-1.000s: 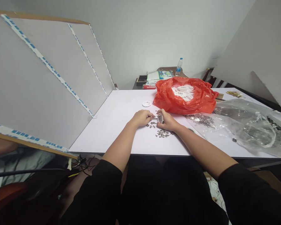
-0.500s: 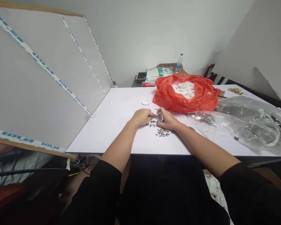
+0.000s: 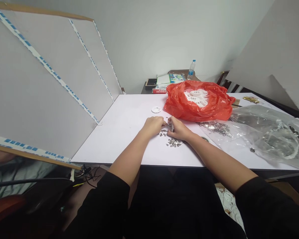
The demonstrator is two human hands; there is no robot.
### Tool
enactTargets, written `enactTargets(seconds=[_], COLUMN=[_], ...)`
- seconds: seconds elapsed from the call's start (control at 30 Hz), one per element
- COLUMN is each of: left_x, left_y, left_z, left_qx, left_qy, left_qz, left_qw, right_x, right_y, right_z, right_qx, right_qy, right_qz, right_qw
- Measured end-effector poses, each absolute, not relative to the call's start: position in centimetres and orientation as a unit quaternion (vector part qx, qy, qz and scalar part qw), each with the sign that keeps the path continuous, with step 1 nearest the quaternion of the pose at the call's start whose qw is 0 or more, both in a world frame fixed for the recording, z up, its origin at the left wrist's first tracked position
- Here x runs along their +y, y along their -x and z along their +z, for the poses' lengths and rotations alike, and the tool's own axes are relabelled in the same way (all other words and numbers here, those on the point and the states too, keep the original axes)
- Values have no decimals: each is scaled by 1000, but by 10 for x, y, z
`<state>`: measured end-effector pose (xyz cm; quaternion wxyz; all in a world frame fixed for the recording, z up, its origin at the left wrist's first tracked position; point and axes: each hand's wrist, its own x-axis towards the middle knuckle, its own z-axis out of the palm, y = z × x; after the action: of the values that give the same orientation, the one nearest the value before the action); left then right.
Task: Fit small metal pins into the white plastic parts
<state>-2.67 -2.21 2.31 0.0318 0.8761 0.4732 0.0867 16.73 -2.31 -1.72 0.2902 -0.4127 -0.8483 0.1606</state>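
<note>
A small, pale, see-through round piece (image 3: 171,126) is gripped on edge in my right hand (image 3: 179,129), between thumb and fingers. My left hand (image 3: 153,126) is closed in a pinch, its fingertips against the left side of that piece. Whatever is in this pinch is too small to make out. Below my fingers lie a few loose dark metal bits (image 3: 162,133) and, nearer to me, a heap of small shiny metal pieces (image 3: 174,142). A white round piece (image 3: 156,110) rests flat on the table beyond my hands.
Behind my right hand sits a red plastic bag (image 3: 218,103) filled with white pieces. Clear plastic bags (image 3: 261,129) with metal bits cover the table's right side. A grey panel (image 3: 52,99) stands along the left. A water bottle (image 3: 191,70) is at the back.
The whole view has shifted slightly. The round piece has turned a little in my right hand, and my left fingers stay at its edge.
</note>
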Motion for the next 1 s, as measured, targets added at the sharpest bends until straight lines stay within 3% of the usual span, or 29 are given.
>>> enactTargets(seconds=[0.33,1.0], left_x=[-38,-23], left_y=[6,6], left_z=[36,13], left_qx=[530,520], left_qy=[-847,-850], left_qz=[34,80], left_qw=[3,21], right_x=[-22,-16], right_y=[-167,-170], right_z=[-19,-22], right_qx=[-844,-825], right_qy=[418,434], right_qz=[159,195], right_qw=[295,307])
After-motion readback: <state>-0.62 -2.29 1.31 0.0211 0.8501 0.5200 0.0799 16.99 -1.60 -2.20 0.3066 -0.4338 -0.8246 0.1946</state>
